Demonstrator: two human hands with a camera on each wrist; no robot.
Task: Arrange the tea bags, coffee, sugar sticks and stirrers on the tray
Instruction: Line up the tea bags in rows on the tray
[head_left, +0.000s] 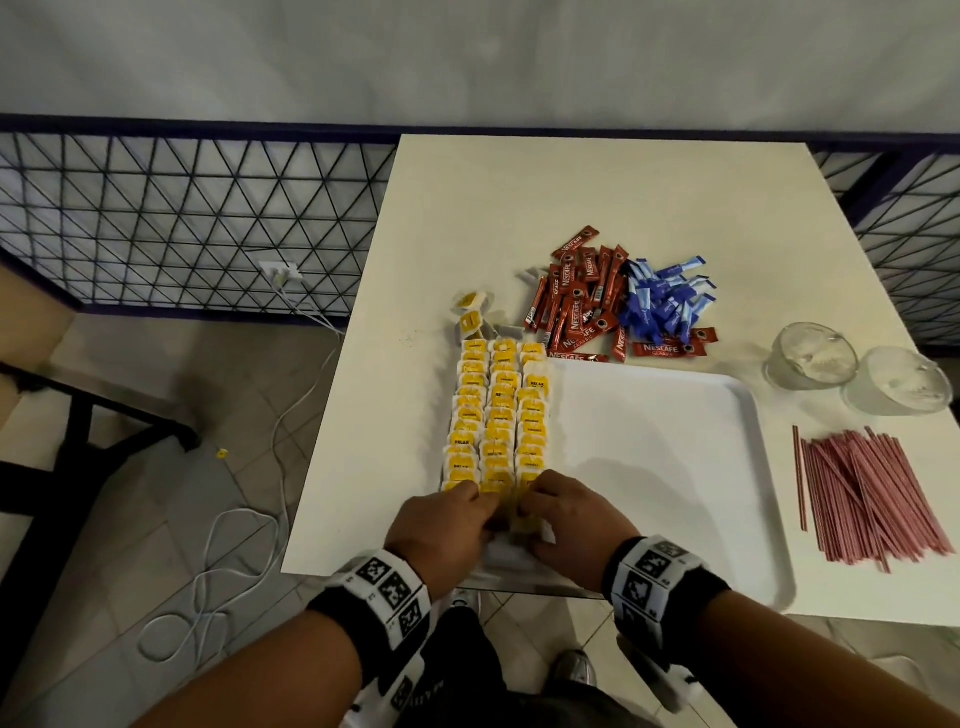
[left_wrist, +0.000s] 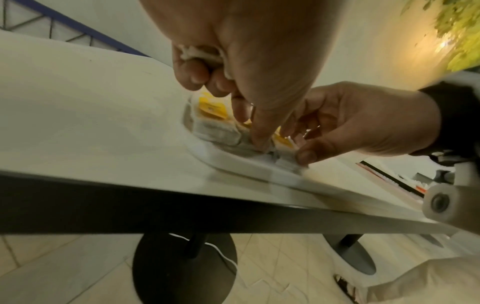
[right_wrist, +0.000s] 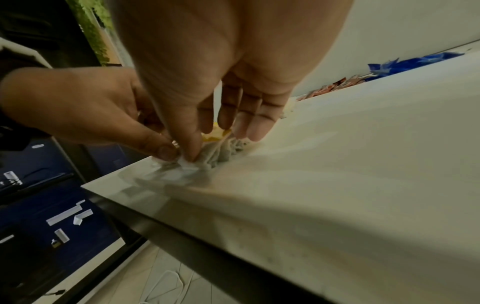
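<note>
Both hands down at the near end of the yellow-tagged paper tea bags (head_left: 496, 415) rowed on the white plastic tray (head_left: 675, 467): left hand (head_left: 441, 525) pinching one plus a wad in curled fingers, right hand (head_left: 571, 519) pinching another beside it.

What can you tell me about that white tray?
The white tray looks like smooth plastic, rectangular with rounded corners and a low raised rim, lying flat at the table's near edge. Three rows of yellow-tagged tea bags fill its left side; the rest is bare. Both hands touch bags at its near-left corner.
</note>
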